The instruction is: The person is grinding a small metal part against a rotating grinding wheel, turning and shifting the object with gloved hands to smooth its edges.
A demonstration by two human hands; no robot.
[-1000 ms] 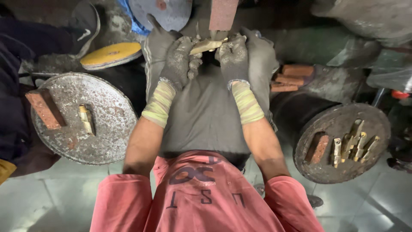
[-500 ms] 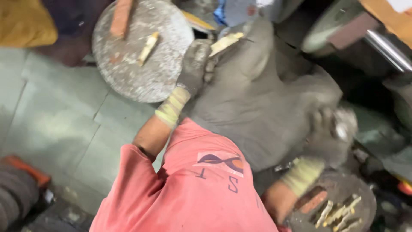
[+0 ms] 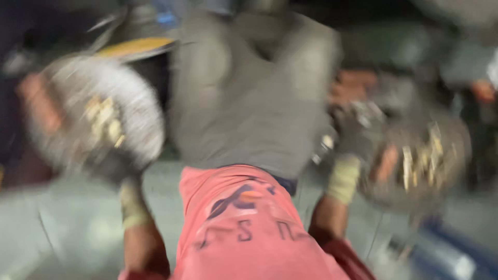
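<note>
The picture is badly smeared by motion. My left hand (image 3: 115,168), in a dark glove with a pale knitted cuff, is at the lower edge of a round grey metal disc (image 3: 62,103) on the left. A few pale stick-like pieces (image 3: 104,116) and a reddish brick (image 3: 39,106) lie on that disc. My right hand (image 3: 358,136), gloved the same way, is at the left edge of a second round disc (image 3: 456,155), which holds more pale pieces (image 3: 423,161) and a brick (image 3: 386,162). Whether either hand grips anything is lost in the blur.
A grey cloth-covered mound (image 3: 259,103) rises between the discs, above my red shirt. A yellow-rimmed dish (image 3: 136,47) sits at the upper left, reddish bricks (image 3: 358,83) behind the right hand, a blue object (image 3: 446,254) at the lower right on the pale tiled floor (image 3: 57,233).
My hands were together at the top of the grey mound, on a pale piece. They have since spread apart, left to the left disc and right to the right disc, while the view swung.
</note>
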